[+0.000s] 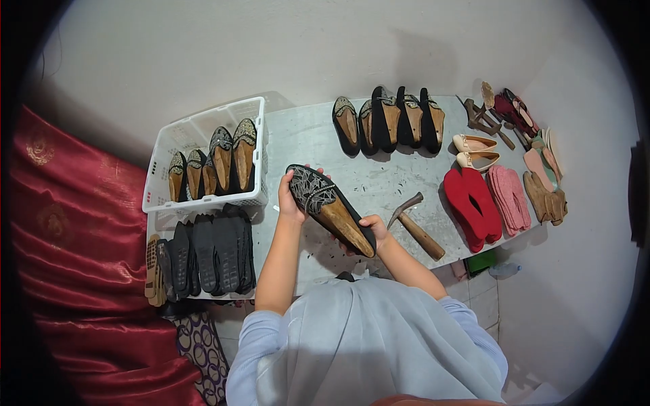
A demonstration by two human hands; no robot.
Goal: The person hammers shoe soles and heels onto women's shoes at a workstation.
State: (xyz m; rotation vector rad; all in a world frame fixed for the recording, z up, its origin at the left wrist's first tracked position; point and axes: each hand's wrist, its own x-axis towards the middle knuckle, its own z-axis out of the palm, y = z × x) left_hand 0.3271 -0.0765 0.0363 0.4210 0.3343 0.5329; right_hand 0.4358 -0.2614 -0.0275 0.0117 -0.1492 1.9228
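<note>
Black embroidered shoe [330,208] between left hand [291,201] and right hand [374,228] above table [379,183]

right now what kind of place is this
Probably a small shoemaking workbench. Both hands hold a black beaded shoe on a wooden last, a hammer lies on the table, and stacks of soles sit beside a white basket of more lasted shoes.

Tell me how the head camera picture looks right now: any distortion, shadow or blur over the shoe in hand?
Head view: strong fisheye bend with black vignette corners; the grey worktable edges curve. The black embroidered flat shoe on a wooden last, held by the left hand and right hand, is sharp and evenly lit. Soft shadows fall on the wall behind.
</note>
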